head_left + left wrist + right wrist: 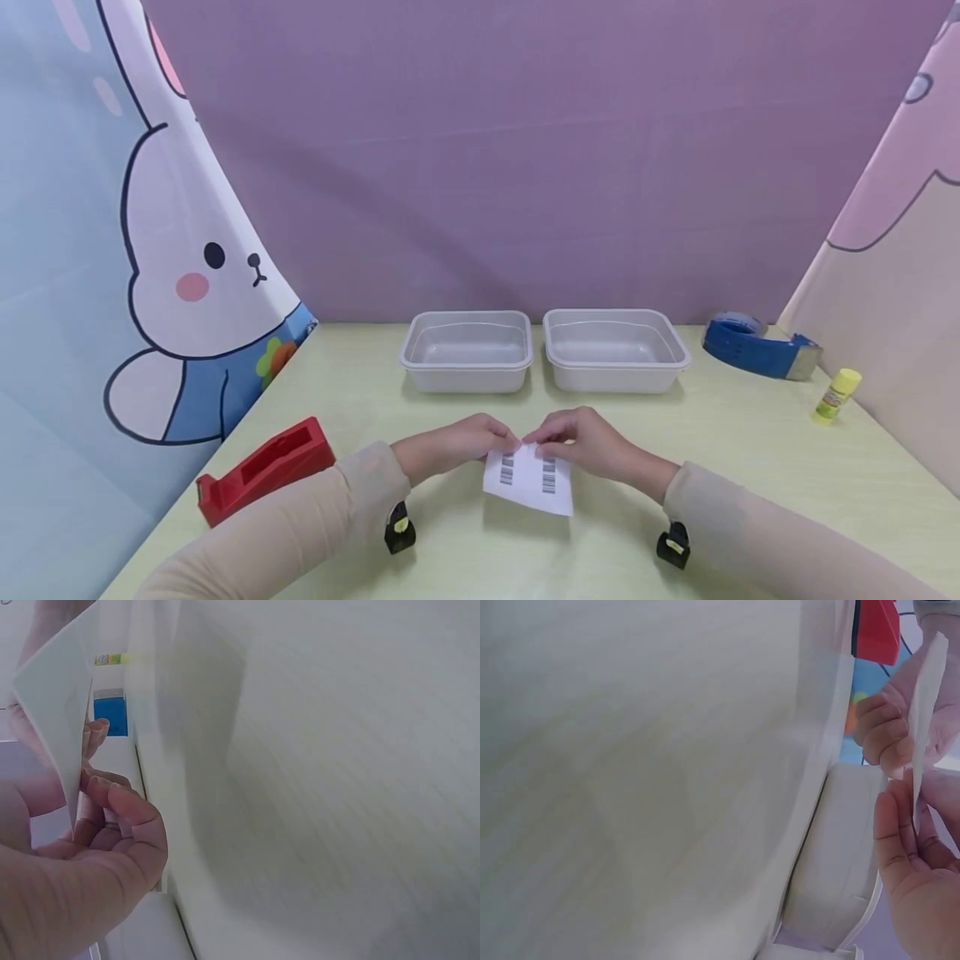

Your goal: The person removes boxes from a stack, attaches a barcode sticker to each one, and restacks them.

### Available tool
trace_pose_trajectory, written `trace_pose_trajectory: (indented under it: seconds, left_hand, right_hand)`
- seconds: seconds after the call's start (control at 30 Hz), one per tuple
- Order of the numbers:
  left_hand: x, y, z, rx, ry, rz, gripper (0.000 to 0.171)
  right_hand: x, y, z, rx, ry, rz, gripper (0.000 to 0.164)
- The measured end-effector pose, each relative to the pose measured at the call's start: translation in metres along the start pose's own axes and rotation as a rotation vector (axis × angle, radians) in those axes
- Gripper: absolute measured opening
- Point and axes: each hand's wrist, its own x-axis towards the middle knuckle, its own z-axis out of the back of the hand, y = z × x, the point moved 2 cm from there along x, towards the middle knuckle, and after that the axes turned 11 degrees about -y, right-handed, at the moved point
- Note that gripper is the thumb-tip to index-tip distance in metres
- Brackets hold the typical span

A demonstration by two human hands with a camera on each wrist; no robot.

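Note:
A small white paper sheet (529, 482) printed with two barcodes is held up above the table, tilted toward me. My left hand (467, 442) pinches its far edge between thumb and fingers. Close beside it, my right hand (592, 442) pinches the same edge, the fingertips of both hands nearly meeting. In the left wrist view the blank back of the paper (60, 694) shows, with the left hand (97, 855) gripping its edge. Seen almost edge-on in the right wrist view, the paper (925, 705) stands between the thumb and fingers of the right hand (922, 885).
Two grey plastic tubs (467, 379) (617, 379) stand side by side at the back. A red tape dispenser (273, 467) lies at the left. At the right are a blue tape dispenser (753, 350) and a yellow glue stick (837, 397). Fabric curtains enclose the table.

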Motion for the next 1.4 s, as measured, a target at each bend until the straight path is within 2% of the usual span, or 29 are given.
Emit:
trace_pose_trajectory:
  seconds: [0.37, 0.73, 0.9, 1.07, 1.4]
  left_hand:
    - [0.001, 0.000, 0.001, -0.001, -0.002, 0.018, 0.023]
    - [0.003, -0.003, 0.004, -0.036, -0.028, -0.032, 0.025]
    - [0.003, -0.004, 0.005, -0.064, -0.037, -0.075, 0.024]
    - [0.002, -0.007, 0.006, -0.024, -0.073, -0.089, 0.022]
    - [0.004, -0.011, 0.004, 0.036, -0.139, -0.057, 0.021]
  right_hand:
    - [-0.001, 0.005, 0.001, -0.010, -0.053, 0.021, 0.016]
    - [0.000, 0.006, 0.002, -0.018, -0.064, 0.020, 0.021]
    - [0.002, 0.006, 0.004, 0.003, -0.072, -0.026, 0.020]
    - [0.003, 0.006, 0.005, 0.044, -0.062, -0.081, 0.022]
    - [0.005, 0.008, 0.004, 0.092, -0.054, -0.127, 0.020]
